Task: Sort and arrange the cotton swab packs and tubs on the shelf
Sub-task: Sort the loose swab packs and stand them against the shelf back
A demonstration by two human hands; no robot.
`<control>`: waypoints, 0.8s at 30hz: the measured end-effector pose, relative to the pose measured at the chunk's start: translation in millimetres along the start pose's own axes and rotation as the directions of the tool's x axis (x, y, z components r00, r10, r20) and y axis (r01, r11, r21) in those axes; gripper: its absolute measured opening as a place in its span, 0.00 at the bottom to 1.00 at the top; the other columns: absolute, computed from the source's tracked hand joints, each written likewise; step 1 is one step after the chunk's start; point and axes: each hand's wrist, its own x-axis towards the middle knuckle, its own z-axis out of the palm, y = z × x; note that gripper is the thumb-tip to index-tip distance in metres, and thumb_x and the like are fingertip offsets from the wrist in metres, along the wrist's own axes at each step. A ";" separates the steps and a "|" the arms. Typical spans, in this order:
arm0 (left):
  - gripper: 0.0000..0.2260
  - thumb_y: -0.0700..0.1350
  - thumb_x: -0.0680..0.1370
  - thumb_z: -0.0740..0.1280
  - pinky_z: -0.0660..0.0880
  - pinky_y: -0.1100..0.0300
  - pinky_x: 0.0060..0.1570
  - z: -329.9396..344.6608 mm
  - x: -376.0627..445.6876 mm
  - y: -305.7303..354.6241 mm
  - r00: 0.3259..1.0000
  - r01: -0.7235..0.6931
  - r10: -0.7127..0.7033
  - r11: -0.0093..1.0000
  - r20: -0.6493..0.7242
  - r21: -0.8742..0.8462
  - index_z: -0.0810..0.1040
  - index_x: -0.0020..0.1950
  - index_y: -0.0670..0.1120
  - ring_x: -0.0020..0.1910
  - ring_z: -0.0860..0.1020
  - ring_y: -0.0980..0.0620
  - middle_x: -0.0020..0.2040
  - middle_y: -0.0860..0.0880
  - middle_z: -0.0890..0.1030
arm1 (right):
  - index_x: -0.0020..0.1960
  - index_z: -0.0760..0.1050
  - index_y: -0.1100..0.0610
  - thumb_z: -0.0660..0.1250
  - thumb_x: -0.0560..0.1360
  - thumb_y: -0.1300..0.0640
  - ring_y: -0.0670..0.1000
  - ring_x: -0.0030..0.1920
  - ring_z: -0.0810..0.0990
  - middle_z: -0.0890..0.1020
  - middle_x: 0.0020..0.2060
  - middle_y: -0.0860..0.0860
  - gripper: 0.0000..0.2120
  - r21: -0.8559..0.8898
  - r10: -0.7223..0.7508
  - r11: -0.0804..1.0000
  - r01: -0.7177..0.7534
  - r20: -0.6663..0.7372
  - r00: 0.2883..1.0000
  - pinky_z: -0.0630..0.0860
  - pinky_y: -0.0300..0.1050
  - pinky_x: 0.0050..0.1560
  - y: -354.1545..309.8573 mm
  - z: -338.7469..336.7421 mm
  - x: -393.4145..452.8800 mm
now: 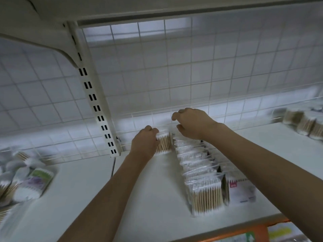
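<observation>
Both bare forearms enter from the bottom of the frame and reach up and back across the white shelf (153, 198). Along the shelf's front edge at lower right runs an orange price strip (244, 232) carrying blurred labels.

Left hand (144, 143): fingers curled round a clear pack of wooden-stick cotton swabs (164, 143), which stands upright near the back of the shelf, just left of the rear end of the main row. The grip is narrow and is on that pack.

Right hand (191, 124): raised over the far end of the row, close to the wire rail at the back. Thumb and fingers are hooked, with a gap between them; whether they pinch any plastic cannot be told, owing to blur.

Row of swab packs (201, 175): upright, packed face to face, running from the front of the shelf back to the hands. A second line of packs with a pink-marked label (242, 189) stands touching its right side.

At far left lie loose round swab tubs (33, 184), tipped on their sides. At far right, further swab packs (304, 122) sit well apart from the row. A slotted upright (95, 103) and wire grid back panel (174, 70) stand behind.
</observation>
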 end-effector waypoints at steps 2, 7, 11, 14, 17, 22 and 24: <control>0.16 0.47 0.78 0.62 0.68 0.56 0.56 3.1 3.6 1.4 1.000 -0.026 0.028 0.994 -0.014 0.107 0.72 0.65 0.47 0.59 0.72 0.47 0.60 0.47 0.74 | 0.65 0.68 0.56 0.58 0.77 0.58 0.55 0.58 0.74 0.76 0.58 0.53 0.16 0.011 0.008 1.000 -0.009 0.003 1.000 0.72 0.47 0.51 -1.5 1.3 -3.4; 0.19 0.50 0.78 0.61 0.63 0.56 0.58 2.9 2.1 -1.1 0.993 -0.045 0.066 0.977 -0.093 0.210 0.69 0.68 0.49 0.62 0.67 0.47 0.63 0.48 0.70 | 0.65 0.69 0.55 0.59 0.78 0.56 0.54 0.59 0.73 0.76 0.57 0.52 0.16 0.057 0.011 0.998 -0.009 -0.027 1.000 0.70 0.45 0.53 -13.1 -1.1 -6.6; 0.21 0.51 0.78 0.61 0.63 0.56 0.58 -11.8 -11.6 -15.4 0.989 -0.032 0.058 0.982 -0.137 0.184 0.65 0.70 0.49 0.62 0.67 0.48 0.64 0.48 0.69 | 0.66 0.68 0.54 0.58 0.78 0.55 0.54 0.60 0.72 0.76 0.59 0.51 0.16 0.091 -0.001 0.996 0.004 -0.039 0.999 0.69 0.44 0.54 -37.1 -4.4 -1.3; 0.18 0.49 0.78 0.61 0.63 0.56 0.58 -27.4 -28.3 -41.2 0.991 0.013 0.011 0.983 -0.130 0.183 0.67 0.68 0.49 0.61 0.69 0.48 0.62 0.49 0.73 | 0.67 0.67 0.53 0.57 0.79 0.54 0.53 0.62 0.71 0.74 0.62 0.50 0.17 0.107 -0.035 0.993 0.039 -0.037 0.999 0.68 0.44 0.56 -66.9 -5.3 7.6; 0.15 0.47 0.78 0.60 0.64 0.57 0.56 -43.4 -51.6 -78.9 0.990 0.074 -0.049 0.979 -0.133 0.191 0.71 0.65 0.49 0.58 0.71 0.48 0.58 0.50 0.76 | 0.67 0.67 0.53 0.57 0.79 0.54 0.52 0.60 0.72 0.75 0.61 0.50 0.17 0.116 -0.094 0.988 0.098 -0.042 0.995 0.67 0.43 0.56 -105.7 -1.8 19.4; 0.12 0.47 0.79 0.59 0.63 0.59 0.52 -68.9 -104.3 -148.9 0.986 0.164 -0.148 0.948 -0.079 0.273 0.74 0.61 0.48 0.55 0.72 0.48 0.54 0.50 0.77 | 0.66 0.68 0.52 0.56 0.78 0.53 0.52 0.60 0.73 0.75 0.60 0.49 0.17 0.148 -0.210 0.965 0.216 -0.053 0.976 0.66 0.45 0.59 -185.6 5.1 40.3; 0.13 0.49 0.79 0.60 0.65 0.57 0.55 -82.7 -124.3 -174.3 0.979 0.205 -0.189 0.936 -0.082 0.288 0.73 0.62 0.49 0.57 0.72 0.48 0.56 0.50 0.77 | 0.66 0.69 0.52 0.56 0.78 0.53 0.52 0.60 0.73 0.75 0.61 0.49 0.16 0.192 -0.243 0.949 0.248 -0.050 0.969 0.66 0.45 0.61 -216.9 8.6 46.2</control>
